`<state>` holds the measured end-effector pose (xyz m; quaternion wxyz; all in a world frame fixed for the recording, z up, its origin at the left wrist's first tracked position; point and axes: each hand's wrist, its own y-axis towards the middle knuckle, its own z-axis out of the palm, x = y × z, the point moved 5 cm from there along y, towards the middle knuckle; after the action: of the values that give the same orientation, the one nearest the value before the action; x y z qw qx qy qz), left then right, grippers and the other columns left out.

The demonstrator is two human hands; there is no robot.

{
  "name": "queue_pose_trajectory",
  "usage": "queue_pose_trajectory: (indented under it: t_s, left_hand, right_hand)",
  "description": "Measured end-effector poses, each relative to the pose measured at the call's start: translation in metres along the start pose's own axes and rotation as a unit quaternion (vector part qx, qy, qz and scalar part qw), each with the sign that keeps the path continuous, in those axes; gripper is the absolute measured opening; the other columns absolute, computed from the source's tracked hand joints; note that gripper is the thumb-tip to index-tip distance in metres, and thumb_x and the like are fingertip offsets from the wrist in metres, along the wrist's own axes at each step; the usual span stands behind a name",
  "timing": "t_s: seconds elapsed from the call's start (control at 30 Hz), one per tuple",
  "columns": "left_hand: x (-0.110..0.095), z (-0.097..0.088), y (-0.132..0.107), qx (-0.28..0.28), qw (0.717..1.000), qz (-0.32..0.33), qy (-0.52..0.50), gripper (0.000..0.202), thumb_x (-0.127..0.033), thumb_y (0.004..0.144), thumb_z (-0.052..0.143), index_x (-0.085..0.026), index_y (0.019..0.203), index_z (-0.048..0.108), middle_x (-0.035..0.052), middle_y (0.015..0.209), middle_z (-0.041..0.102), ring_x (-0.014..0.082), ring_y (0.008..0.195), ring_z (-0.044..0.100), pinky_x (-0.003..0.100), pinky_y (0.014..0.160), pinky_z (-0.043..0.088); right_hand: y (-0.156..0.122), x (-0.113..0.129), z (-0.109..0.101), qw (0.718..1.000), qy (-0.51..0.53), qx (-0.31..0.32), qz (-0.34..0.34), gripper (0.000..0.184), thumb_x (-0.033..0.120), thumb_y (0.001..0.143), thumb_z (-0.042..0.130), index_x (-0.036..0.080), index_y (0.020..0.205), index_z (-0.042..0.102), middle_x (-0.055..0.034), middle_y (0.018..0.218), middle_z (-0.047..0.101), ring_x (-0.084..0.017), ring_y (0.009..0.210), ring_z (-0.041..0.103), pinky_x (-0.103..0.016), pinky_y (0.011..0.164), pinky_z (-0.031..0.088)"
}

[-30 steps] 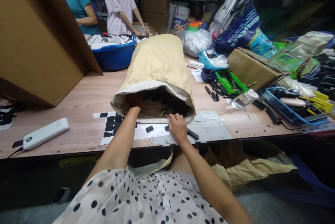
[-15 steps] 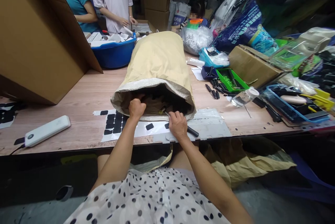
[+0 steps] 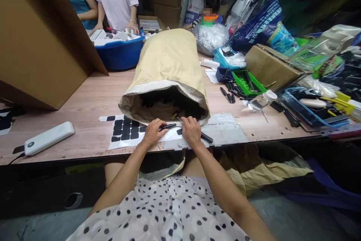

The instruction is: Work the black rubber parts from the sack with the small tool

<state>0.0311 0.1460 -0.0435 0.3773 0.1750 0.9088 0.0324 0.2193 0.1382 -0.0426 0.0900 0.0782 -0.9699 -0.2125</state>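
Observation:
A large tan woven sack (image 3: 170, 55) lies on the table, its white-edged mouth facing me and dark pieces heaped inside. Just in front of that mouth, my left hand (image 3: 153, 132) is closed on a slim black piece (image 3: 168, 126), which points right. My right hand (image 3: 191, 131) grips a tool with a black handle (image 3: 207, 137) and a thin metal shaft. The tool's brass-coloured end (image 3: 175, 114) reaches to the lip of the sack; its kind is unclear. Under my hands lies a white backing sheet with rounded black stickers (image 3: 125, 132).
A white power bank (image 3: 49, 138) and a tall cardboard box (image 3: 36, 45) are on the left. Behind is a blue basin (image 3: 121, 55) of small boxes, with two people beside it. Rightward are a green tray (image 3: 248, 83), a clear jar (image 3: 262, 101) and a tool-filled blue tray (image 3: 316, 107).
My left hand has come out of the sack's mouth to the table edge, now holding the slim black piece. My right hand stays on the tool. One person's hand has moved to the basin.

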Motion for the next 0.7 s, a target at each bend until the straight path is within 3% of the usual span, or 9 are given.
queue_pose_trajectory:
  t_s: [0.17,0.37,0.7]
  left_hand:
    - [-0.002,0.002,0.000,0.012,1.000,0.013,0.006,0.012,-0.025,0.080,0.070,-0.024,0.091,0.074,0.0016,0.084,0.066,0.0200,0.084,0.061,0.033,0.082,0.048]
    - [-0.003,0.004,0.001,0.025,1.000,-0.003,0.007,0.013,-0.025,0.077,0.070,-0.024,0.089,0.075,0.0009,0.083,0.067,0.0198,0.085,0.061,0.033,0.084,0.047]
    - [-0.003,0.006,0.004,0.030,0.999,-0.024,0.005,0.012,-0.025,0.076,0.070,-0.025,0.087,0.076,0.0000,0.083,0.068,0.0194,0.085,0.061,0.032,0.083,0.047]
  right_hand:
    - [-0.010,0.000,-0.019,0.994,0.099,-0.036,0.005,0.034,0.023,0.100,0.043,0.023,0.123,0.068,-0.0066,0.087,0.063,-0.020,0.081,0.054,-0.031,0.076,0.044]
    - [-0.039,0.010,-0.042,0.964,0.256,-0.059,0.029,0.037,0.026,0.102,0.039,0.024,0.126,0.066,-0.0068,0.100,0.068,-0.018,0.093,0.064,-0.029,0.083,0.051]
    - [-0.047,0.024,-0.049,0.972,0.231,-0.011,0.038,0.037,0.024,0.101,0.041,0.026,0.126,0.068,-0.0054,0.091,0.067,-0.017,0.086,0.063,-0.026,0.079,0.051]
